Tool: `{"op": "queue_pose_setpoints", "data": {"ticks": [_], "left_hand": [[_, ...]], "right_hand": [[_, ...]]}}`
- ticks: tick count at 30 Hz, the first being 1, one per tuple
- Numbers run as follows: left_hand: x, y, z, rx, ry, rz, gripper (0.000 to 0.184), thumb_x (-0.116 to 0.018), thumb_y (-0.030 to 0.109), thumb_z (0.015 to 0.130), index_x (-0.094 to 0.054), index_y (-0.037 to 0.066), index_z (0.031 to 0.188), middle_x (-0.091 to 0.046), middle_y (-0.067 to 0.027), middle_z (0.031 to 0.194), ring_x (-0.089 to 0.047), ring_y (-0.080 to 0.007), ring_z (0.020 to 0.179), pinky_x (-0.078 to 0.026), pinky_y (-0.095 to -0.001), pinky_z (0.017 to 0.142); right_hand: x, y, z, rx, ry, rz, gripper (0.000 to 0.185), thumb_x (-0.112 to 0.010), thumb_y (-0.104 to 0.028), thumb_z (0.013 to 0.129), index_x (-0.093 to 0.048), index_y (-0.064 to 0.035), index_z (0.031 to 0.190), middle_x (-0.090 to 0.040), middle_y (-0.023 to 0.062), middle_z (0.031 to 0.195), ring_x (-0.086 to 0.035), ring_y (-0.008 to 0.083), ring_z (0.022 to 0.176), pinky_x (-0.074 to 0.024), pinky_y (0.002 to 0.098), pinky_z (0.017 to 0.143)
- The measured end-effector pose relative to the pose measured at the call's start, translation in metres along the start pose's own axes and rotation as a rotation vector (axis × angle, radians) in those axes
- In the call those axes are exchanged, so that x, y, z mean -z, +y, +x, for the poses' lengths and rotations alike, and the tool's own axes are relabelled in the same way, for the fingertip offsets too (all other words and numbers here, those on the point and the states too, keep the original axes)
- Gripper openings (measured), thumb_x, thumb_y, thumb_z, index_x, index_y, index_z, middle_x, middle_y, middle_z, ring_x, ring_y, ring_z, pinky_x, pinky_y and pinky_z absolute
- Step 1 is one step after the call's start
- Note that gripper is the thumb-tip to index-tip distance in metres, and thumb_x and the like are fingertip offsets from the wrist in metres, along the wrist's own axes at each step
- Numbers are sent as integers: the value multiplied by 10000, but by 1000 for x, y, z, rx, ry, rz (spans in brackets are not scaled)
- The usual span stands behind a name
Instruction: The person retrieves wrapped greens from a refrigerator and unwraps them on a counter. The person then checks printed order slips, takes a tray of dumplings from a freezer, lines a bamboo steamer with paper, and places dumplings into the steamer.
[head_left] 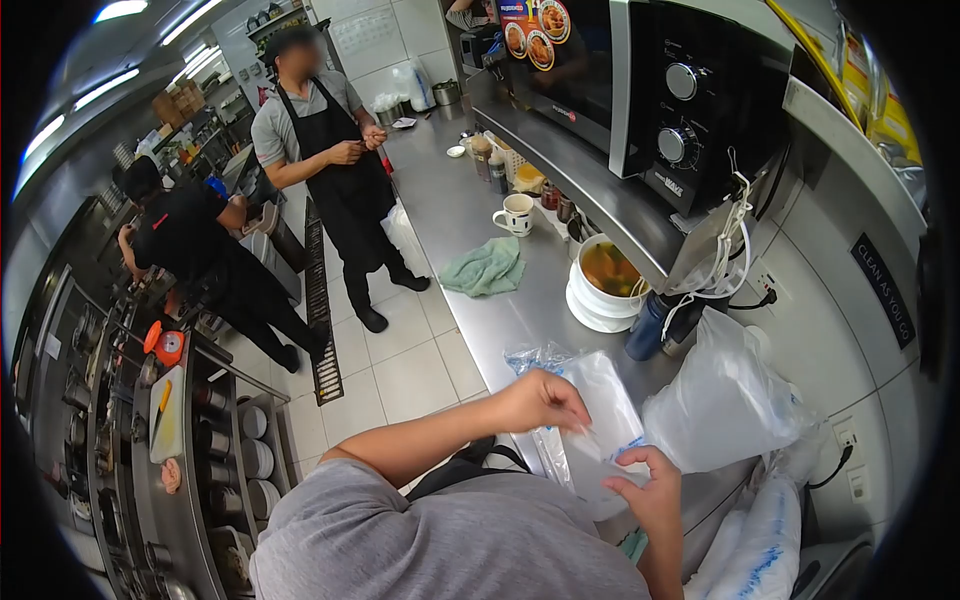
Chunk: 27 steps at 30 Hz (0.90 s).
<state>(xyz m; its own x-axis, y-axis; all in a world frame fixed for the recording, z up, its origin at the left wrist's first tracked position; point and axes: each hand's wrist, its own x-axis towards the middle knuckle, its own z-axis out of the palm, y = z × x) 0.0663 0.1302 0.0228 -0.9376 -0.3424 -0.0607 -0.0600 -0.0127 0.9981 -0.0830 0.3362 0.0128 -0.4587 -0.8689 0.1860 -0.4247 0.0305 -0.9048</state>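
Note:
Clear plastic bags [605,400] with blue print lie in a flat stack at the near end of the steel counter. Over the stack's left side is my left hand [545,402], its fingers pinched together on a thin bit of clear plastic. My right hand [652,485] is at the stack's lower right edge, thumb and forefinger closed on the plastic near the blue print. Crumpled clear wrap [540,358] sits beside the stack. To the right stands a bulging translucent bag [725,400].
A white tub of soup [608,275], a blue bottle [648,328], a mug [516,214] and a green cloth [484,267] are on the counter [440,190]. A microwave [690,100] sits above. Two people in black stand at the left, one facing this way.

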Motion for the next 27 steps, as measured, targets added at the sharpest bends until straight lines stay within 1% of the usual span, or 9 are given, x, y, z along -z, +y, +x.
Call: {"op": "queue_pose_setpoints", "data": {"ticks": [7,9,11,13,16,19,22,24,27], "left_hand": [[-39,61,-1,-639,-131,443,410,-786,146,747,-420,19,610,-480,-102,585,-481,-208,538,-362,-314,510],[-50,70,2,-667,-214,324,385,-771,147,777,-424,38,647,-527,-75,630,-504,-161,571,-384,-294,529],[-64,68,4,-471,-400,-370,272,-749,112,806,-503,55,706,-585,-31,740,-521,-127,620,-403,-281,547],[-66,64,12,-390,-465,-320,181,-688,142,870,-536,59,817,-613,-6,818,-531,-84,644,-432,-260,578],[-63,67,37,-40,-540,-114,131,-572,186,946,-559,66,893,-592,-8,777,-520,-60,597,-419,-252,571],[-54,61,73,-110,-224,-703,136,-537,199,949,-564,86,878,-503,31,665,-466,-75,539,-416,-236,565],[-37,22,122,61,-413,-1146,131,-553,205,939,-574,83,897,-494,32,650,-464,-78,548,-418,-235,580],[-53,20,142,310,-314,-1181,145,-530,210,946,-587,77,950,-444,41,593,-439,-89,518,-423,-239,585],[-87,19,203,74,-52,-981,153,-551,189,900,-643,77,850,-490,12,555,-486,-146,503,-412,-270,514]], "right_hand": [[28,-44,-5,307,100,-45,95,-711,-42,706,-627,-11,740,-647,96,747,-618,263,764,-482,375,791],[39,-57,-2,444,229,-141,71,-683,-66,728,-636,-14,718,-654,97,751,-615,268,747,-481,400,791],[52,-67,-3,564,260,-151,72,-667,-73,756,-643,-6,746,-659,102,749,-618,267,718,-490,398,754],[64,-63,-13,684,284,-161,83,-650,-79,784,-649,3,773,-664,108,746,-622,265,689,-499,395,717],[81,-51,-39,-57,-90,1009,172,-654,-112,849,-612,55,835,-651,142,699,-610,195,570,-470,298,522],[107,-29,-32,-268,-670,617,179,-676,-124,839,-602,38,854,-650,143,696,-582,172,528,-465,276,500],[122,6,-42,127,-144,1148,230,-645,-122,861,-603,45,1014,-630,90,729,-606,193,611,-502,317,587],[166,48,-37,119,576,1047,264,-611,-179,887,-598,23,1056,-630,101,890,-623,226,796,-509,356,740],[208,98,-3,-29,756,1087,297,-565,-219,905,-575,-4,1110,-640,95,909,-629,227,795,-511,346,695]]}}
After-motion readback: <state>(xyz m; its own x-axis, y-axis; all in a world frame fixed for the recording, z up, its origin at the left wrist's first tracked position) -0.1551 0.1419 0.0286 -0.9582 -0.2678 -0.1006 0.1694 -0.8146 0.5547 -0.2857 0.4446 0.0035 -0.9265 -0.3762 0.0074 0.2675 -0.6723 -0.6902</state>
